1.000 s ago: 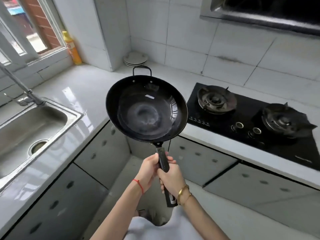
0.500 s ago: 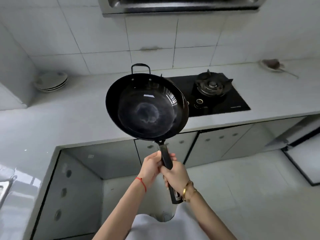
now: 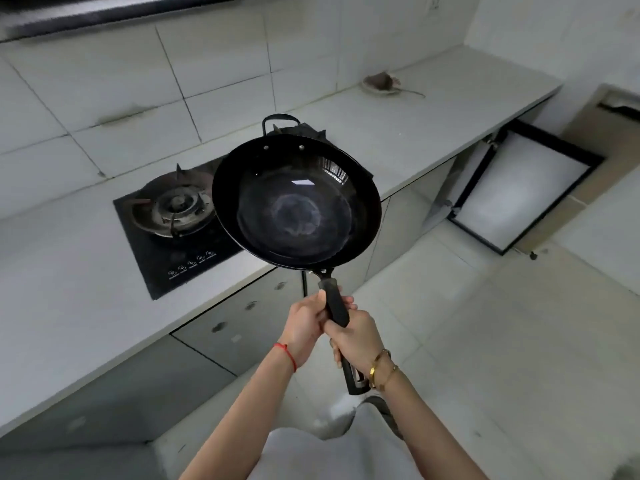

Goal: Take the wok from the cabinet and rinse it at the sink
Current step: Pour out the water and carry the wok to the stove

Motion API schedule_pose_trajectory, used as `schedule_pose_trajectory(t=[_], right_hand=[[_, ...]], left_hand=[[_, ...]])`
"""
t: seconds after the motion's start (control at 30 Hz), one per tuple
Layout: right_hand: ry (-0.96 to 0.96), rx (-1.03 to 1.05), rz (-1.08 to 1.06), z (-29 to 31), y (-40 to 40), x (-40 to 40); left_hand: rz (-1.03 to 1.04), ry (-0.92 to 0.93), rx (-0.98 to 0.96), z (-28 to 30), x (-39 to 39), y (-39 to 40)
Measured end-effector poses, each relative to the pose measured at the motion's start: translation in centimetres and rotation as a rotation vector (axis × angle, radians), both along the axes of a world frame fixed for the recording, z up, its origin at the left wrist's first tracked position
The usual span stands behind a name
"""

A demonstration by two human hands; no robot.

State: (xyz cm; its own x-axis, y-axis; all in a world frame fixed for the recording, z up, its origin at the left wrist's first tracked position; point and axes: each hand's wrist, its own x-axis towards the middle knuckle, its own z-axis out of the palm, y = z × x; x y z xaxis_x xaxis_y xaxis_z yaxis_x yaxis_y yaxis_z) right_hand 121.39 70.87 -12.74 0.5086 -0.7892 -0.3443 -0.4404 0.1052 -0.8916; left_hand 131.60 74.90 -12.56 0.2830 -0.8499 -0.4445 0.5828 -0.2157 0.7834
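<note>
A black wok (image 3: 296,202) with a long black handle and a small loop handle at its far rim is held up in front of me, bowl facing me, over the counter's edge by the stove. My left hand (image 3: 306,322) and my right hand (image 3: 360,337) both grip the long handle, left higher, right below it. The wok is empty and looks dry. An open cabinet door (image 3: 519,188) hangs at the right under the counter. The sink is out of view.
A black gas hob (image 3: 173,230) sits in the white counter (image 3: 69,289), its right burner hidden behind the wok. A small dish with a brown thing (image 3: 381,83) lies at the counter's far right. Grey cabinet doors (image 3: 249,317) run below; pale tiled floor spreads to the right.
The view has swung right, from the sink and window past the hob to the open cabinet door. The wok stays held in both hands in front of me.
</note>
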Motion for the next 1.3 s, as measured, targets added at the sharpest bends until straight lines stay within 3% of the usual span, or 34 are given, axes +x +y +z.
schedule_pose_trajectory(t=[0.6,0.9,1.3], right_hand=[[0.031,0.026,-0.137,1.2,-24.1,-14.1],[0.049,-0.001,-0.108,-0.6,-35.1,-13.1],[0.007,-0.001,0.020,-1.7,-55.1,-5.3]], left_hand=[[-0.113,0.101,-0.041,-0.6,-13.6,-25.8],[-0.095,0.096,-0.013,-2.2,-12.6,-36.9],[0.011,0.038,0.002,-3.2,-4.9,-55.3]])
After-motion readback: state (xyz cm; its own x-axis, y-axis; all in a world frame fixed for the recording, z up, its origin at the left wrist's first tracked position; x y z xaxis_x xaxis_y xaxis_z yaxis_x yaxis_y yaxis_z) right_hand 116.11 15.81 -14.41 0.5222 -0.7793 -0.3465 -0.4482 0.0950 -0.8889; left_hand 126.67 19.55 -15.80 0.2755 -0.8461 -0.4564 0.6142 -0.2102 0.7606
